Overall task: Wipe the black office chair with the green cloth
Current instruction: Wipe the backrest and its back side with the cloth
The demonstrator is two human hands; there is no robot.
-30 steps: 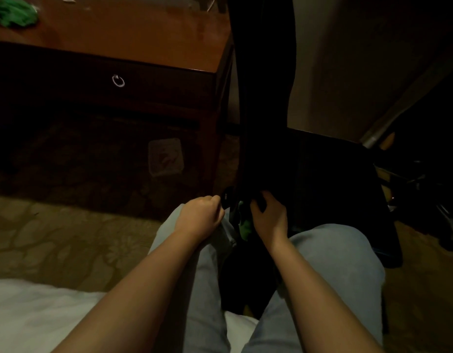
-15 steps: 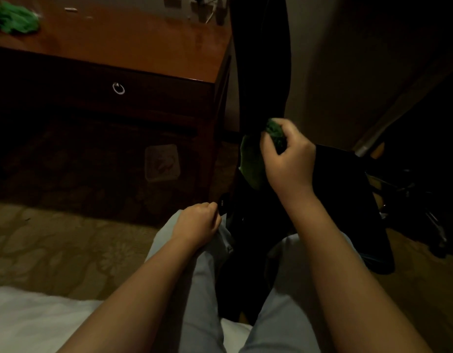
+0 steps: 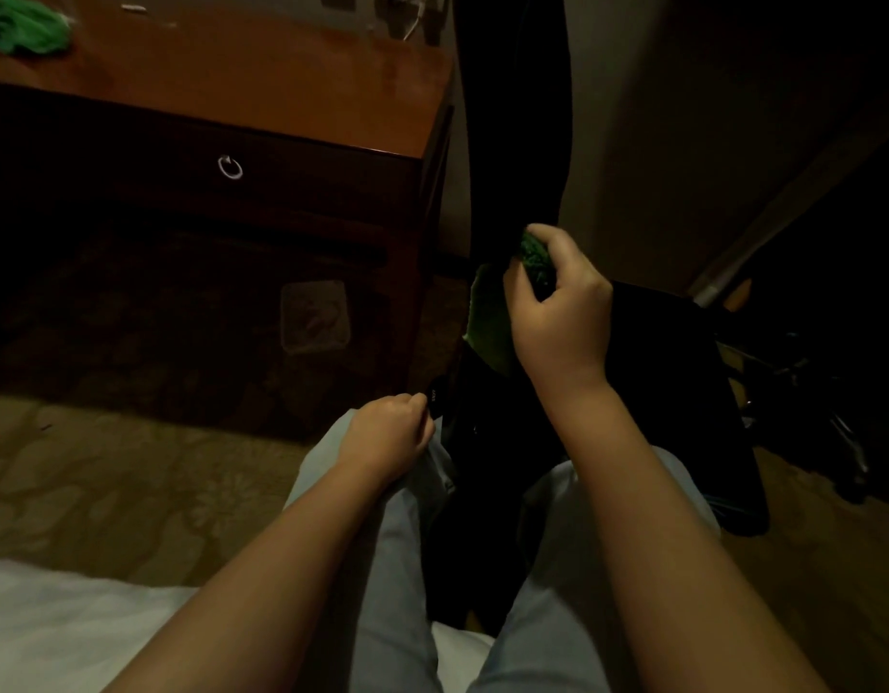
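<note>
Black padded office chair [image 3: 657, 392] sits close in, between the person's knees. The tall backrest rises edge-on as a dark slab to the top of the frame, and the seat spreads out to the right. The light is poor and most chair detail is lost.

Crumpled green cloth [image 3: 535, 257] lies against the lower backrest, near where back meets seat. The top is bunched in the fist and a flatter flap hangs below and left of the knuckles. The bunching likely makes a firm pad for pressing on that narrow edge.

Right hand [image 3: 557, 312] is raised, fingers and thumb curled round the cloth, holding the wad to the chair. Judged to be mid-wipe on the backrest edge.

Left hand [image 3: 390, 435] is low on the knee of pale grey trousers [image 3: 382, 542], well below the cloth. Its fingers are curled and the knuckles touch a small black chair part. It is probably steadying the chair against swivel, but I cannot tell whether it grips anything.

Farther out:
- Reddish-brown wooden desk [image 3: 282, 77] stands just left of the backrest, with a silver ring pull [image 3: 229, 167] on its drawer.
- A second green bundle [image 3: 22, 27] lies on the desk's far left, well apart.
- Patterned beige carpet [image 3: 107, 482] covers the floor.
- White bedding [image 3: 57, 632] shows at lower left.
</note>
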